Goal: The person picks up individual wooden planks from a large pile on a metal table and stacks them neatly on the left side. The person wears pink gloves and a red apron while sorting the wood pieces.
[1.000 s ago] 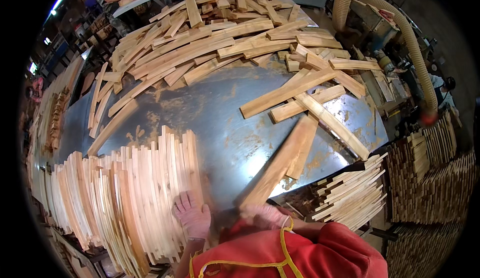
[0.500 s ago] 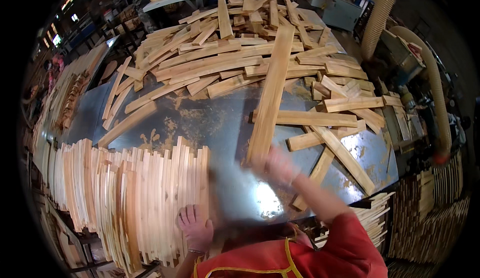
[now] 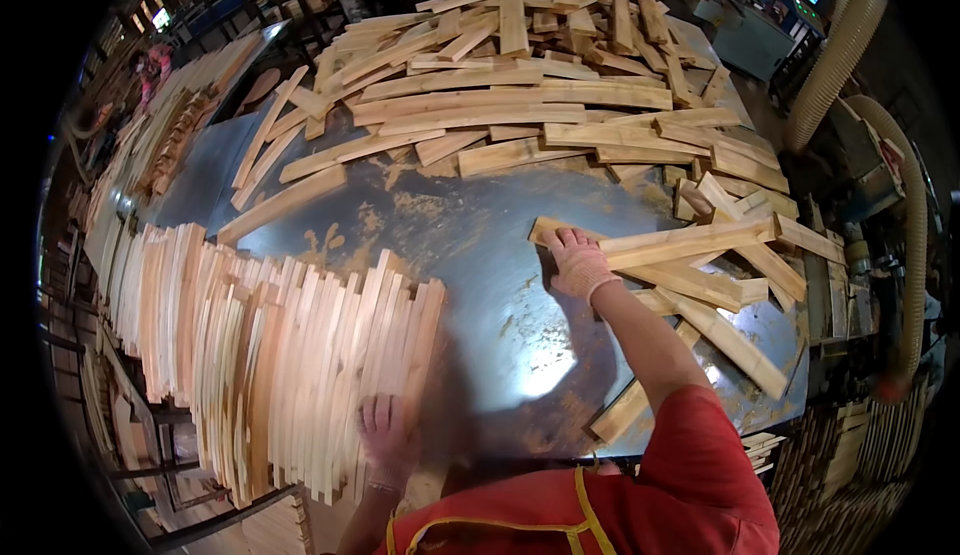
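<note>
My right hand (image 3: 580, 265), in a pale glove, reaches over the left end of a wooden board (image 3: 552, 229) on the metal table. Its fingers lie across the board, bent over its far edge; the thumb is hidden. My left hand (image 3: 388, 440), also gloved, rests at the near right part of a row of boards (image 3: 330, 355) standing on edge side by side. Its fingers are stretched out against the boards, and its thumb does not show. Another board (image 3: 690, 243) lies just right of my right hand, across other loose ones.
A large heap of loose boards (image 3: 470, 115) covers the table's far half. Sawdust lies on the metal table top (image 3: 480, 255). Ribbed hoses (image 3: 835, 65) and machinery stand at the right. More stacked boards (image 3: 860, 445) are at lower right, and another person (image 3: 155, 65) is far left.
The long board that my right hand held upright has left that hand and appears to be at the row's right end. My right hand has moved right and forward onto another board. The view has shifted.
</note>
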A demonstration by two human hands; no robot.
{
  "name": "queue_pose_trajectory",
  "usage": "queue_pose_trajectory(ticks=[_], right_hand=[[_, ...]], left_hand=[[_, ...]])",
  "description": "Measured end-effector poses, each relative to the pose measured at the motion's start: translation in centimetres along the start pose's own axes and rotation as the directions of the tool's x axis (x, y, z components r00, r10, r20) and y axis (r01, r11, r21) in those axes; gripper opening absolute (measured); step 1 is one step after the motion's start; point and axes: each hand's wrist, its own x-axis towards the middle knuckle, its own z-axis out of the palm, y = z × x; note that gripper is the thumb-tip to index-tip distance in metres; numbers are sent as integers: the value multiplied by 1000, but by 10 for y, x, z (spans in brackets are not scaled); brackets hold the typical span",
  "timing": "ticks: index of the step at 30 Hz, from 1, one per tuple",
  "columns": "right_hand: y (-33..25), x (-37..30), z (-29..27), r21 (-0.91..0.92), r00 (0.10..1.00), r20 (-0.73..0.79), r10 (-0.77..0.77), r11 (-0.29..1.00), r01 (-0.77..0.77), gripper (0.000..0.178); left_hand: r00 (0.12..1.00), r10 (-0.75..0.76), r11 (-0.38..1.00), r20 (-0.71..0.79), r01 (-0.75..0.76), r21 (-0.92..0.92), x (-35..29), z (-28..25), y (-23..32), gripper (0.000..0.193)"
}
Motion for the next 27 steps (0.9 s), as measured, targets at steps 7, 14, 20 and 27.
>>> queue_pose_trajectory(ticks=[7,14,20,27], right_hand=[[-78,-36,0,737,987,-14,160,669,-98,54],[9,-103,-17,406,663,-375,647,758,-510,80],[8,-76,-30,386,371,-155,916,401,-830,111],[13,-57,-54,656,153,-26,988,132,-743,91]], left_hand=[[991,-69,997,116,71,-18,1,-14,8,76],[994,-51,998,93,54,-19,2,-14,11,74],[995,-34,999,98,33,12,-6,-1,1,82],[991,-32,999,126,27,39,-1,-11,6,80]])
